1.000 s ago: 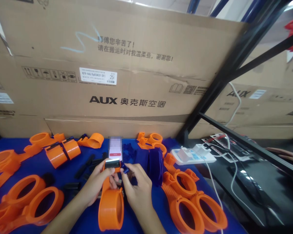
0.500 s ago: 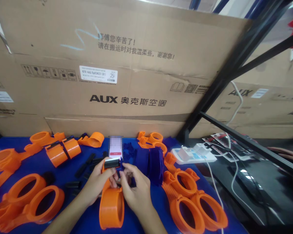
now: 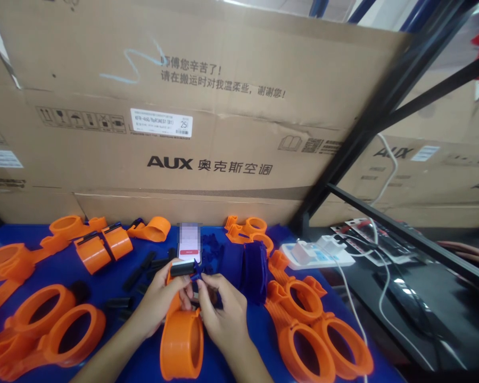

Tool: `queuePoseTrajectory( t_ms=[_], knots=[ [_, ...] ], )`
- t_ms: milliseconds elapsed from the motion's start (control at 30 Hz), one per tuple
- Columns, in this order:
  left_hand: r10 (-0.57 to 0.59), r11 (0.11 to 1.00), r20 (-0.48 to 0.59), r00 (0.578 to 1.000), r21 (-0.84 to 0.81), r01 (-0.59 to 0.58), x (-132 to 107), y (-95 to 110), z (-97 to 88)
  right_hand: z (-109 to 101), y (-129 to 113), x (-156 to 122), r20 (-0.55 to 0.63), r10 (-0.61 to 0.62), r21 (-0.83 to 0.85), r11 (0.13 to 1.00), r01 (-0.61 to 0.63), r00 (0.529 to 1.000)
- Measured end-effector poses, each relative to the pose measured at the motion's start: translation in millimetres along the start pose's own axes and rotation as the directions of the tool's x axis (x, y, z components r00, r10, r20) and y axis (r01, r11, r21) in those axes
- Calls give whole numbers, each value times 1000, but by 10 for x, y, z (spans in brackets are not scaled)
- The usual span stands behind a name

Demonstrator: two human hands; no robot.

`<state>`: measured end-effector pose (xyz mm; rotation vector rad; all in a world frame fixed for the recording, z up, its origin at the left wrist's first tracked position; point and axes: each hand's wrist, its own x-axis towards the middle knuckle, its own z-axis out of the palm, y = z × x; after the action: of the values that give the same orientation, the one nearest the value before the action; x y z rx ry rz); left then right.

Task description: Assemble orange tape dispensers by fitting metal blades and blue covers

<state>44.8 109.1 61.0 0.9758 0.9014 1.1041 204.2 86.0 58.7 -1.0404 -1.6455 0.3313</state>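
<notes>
An orange plastic tape dispenser (image 3: 182, 343) is in my left hand (image 3: 163, 295), its round ring hanging toward me. Across its far end lies a black cylindrical sleeve (image 3: 182, 268), my left thumb just below it. My right hand (image 3: 223, 306) pinches a small dark blue plastic piece (image 3: 196, 272) at the right end of the sleeve. Whether that piece is seated in the dispenser, I cannot tell. The fingers behind the dispenser are partly hidden.
More orange dispensers lie at left (image 3: 72, 332) and right (image 3: 307, 348). Loose black sleeves (image 3: 120, 303) sit left of my hands. Beyond them are a phone (image 3: 189, 250), small blue pieces (image 3: 211, 247), a dark blue stack (image 3: 254, 271), and a white power strip (image 3: 317, 255) with cables.
The blue piece has turned and now sticks out at an angle from the sleeve's end. My right fingers have shifted slightly down with it. The dispenser's ring has moved slightly.
</notes>
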Motion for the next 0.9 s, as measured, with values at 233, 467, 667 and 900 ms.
queuePoseTrajectory(
  t_ms=[233, 467, 667, 900],
  knots=[
    [14, 1000, -11, 1000, 0, -14, 1, 2, 3, 11, -18, -9, -8, -1, -30, 1000, 1, 1000],
    [35, 999, 4, 999, -1, -35, 3, -7, 1, -29, -28, 62, 7, -58, 6, 998, 58, 998],
    [34, 999, 7, 999, 21, -34, 3, 2, -17, -84, -68, 112, 32, -21, 89, 996, 19, 999],
    [-13, 1000, 122, 992, 12, 12, -65, 24, -12, -72, -37, 120, 47, 226, 295, 928, -230, 973]
  ],
)
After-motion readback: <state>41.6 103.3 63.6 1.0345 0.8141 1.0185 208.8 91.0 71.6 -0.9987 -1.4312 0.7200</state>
